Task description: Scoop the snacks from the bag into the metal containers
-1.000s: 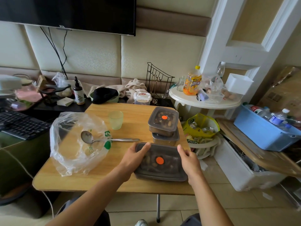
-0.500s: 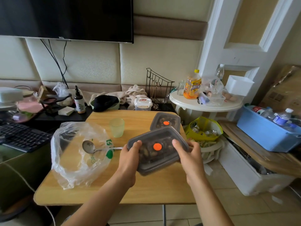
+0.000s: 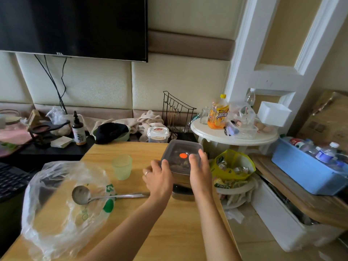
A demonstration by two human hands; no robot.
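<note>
A metal container with a grey see-through lid and an orange dot (image 3: 178, 148) sits on top of a stack of similar metal containers (image 3: 183, 194) at the table's right edge; snacks show through the lid. My left hand (image 3: 159, 178) grips its left side and my right hand (image 3: 200, 173) grips its right side, fingers over the lid's rim. A crumpled clear plastic bag (image 3: 56, 219) lies at the front left of the wooden table (image 3: 135, 147). A metal ladle (image 3: 81, 194) rests across the bag, handle pointing right toward my left hand.
A pale green cup (image 3: 122, 167) stands mid-table. A small white-lidded tub (image 3: 157, 134) sits behind the table. To the right are a round white side table (image 3: 233, 137), a yellow snack bag (image 3: 232, 166), a blue crate of bottles (image 3: 305, 172) and a white box (image 3: 278, 219).
Both hands lifted the lidded container from the table's front and carried it away and right onto the stack of containers. The view tilted up.
</note>
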